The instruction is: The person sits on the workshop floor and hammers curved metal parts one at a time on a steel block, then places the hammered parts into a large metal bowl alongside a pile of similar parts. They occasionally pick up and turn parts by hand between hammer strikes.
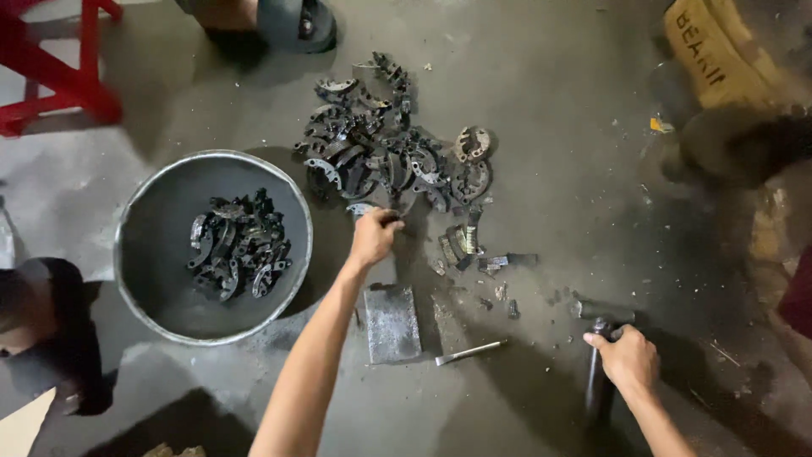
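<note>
The person's left hand (373, 238) reaches forward to the near edge of a heap of dark curved metal parts (389, 148) lying on the grey floor (550, 101); its fingers are pinched shut on one part at that edge, though the piece itself is mostly hidden under the fingertips. The heap lies just beyond the hand, too tangled to count. The right hand (626, 360) is closed around the dark handle of a hammer (599, 372), whose head rests on the floor near the knuckles, well apart from the heap. Between the hands lie one flat metal block (392, 322) and one slim chisel (470, 351), close together. To the left stands one round metal basin (135, 211) holding a smaller batch of the same parts. A few loose pieces (465, 245) are scattered just right of the left hand.
</note>
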